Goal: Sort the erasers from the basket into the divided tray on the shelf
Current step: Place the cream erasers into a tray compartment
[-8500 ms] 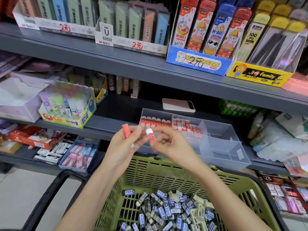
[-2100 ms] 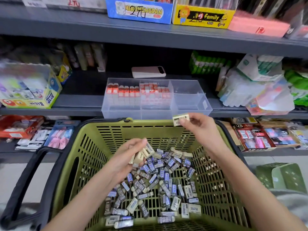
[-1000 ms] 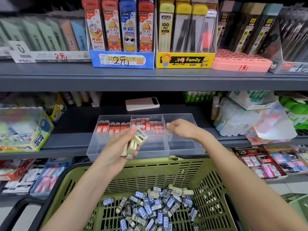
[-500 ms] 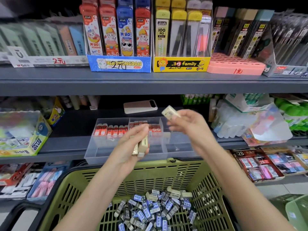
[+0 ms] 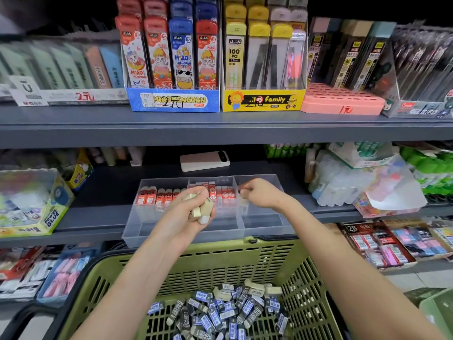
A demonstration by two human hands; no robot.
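Note:
A clear divided tray (image 5: 186,238) stands on the middle shelf. Its left and middle compartments hold rows of red-sleeved erasers (image 5: 159,196). Above the tray's middle, my left hand (image 5: 188,212) grips a small bunch of cream erasers (image 5: 202,208). My right hand (image 5: 261,193) reaches down into the tray's right rear compartment, its fingertips pinching a cream eraser (image 5: 244,201), which shows blurred through the divider. Below, the green basket (image 5: 245,256) holds a heap of blue-sleeved and cream erasers (image 5: 220,312).
A pink power bank (image 5: 204,161) lies behind the tray. A glue box (image 5: 36,204) stands at the left and plastic-wrapped packs (image 5: 362,180) at the right. The upper shelf edge (image 5: 220,133) overhangs the tray, carrying pencil-lead display boxes (image 5: 172,100).
My right hand has come down from above the tray into the right rear compartment with the cream eraser. My left hand has stayed above the tray's middle with its bunch.

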